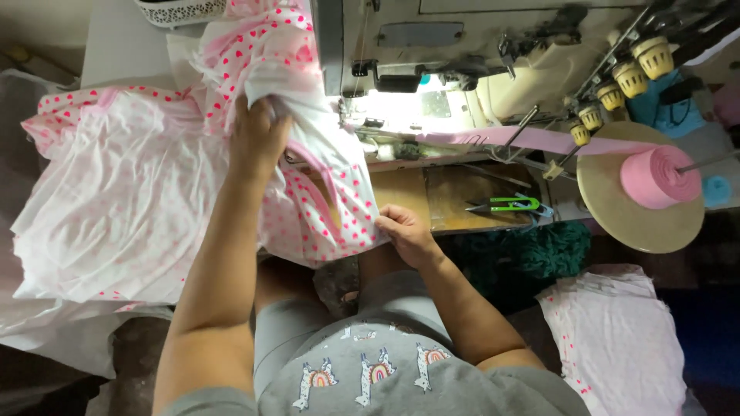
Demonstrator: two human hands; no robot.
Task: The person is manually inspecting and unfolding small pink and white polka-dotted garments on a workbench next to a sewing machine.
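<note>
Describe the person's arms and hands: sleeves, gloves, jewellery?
Both arms are bare to above the elbow; no sleeve reaches the forearms. The left hand and right hand wear no gloves, and no rings, watch or bracelets show. The grey top has small cartoon animal prints.

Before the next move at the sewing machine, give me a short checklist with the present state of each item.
1. Left hand grips the white heart-print garment near its top: ok.
2. Right hand pinches the garment's lower edge at the table front: ok.
3. Fingers clear of the needle area: ok, both hands sit away from the lit spot.
4. Pink binding tape runs from the roll toward the machine: ok; whether it is threaded into the folder, cannot tell.
5. Green thread snips lie on the table apart from the hands: ok.
6. Garment edge under the presser foot: cannot tell, glare hides it.
</note>
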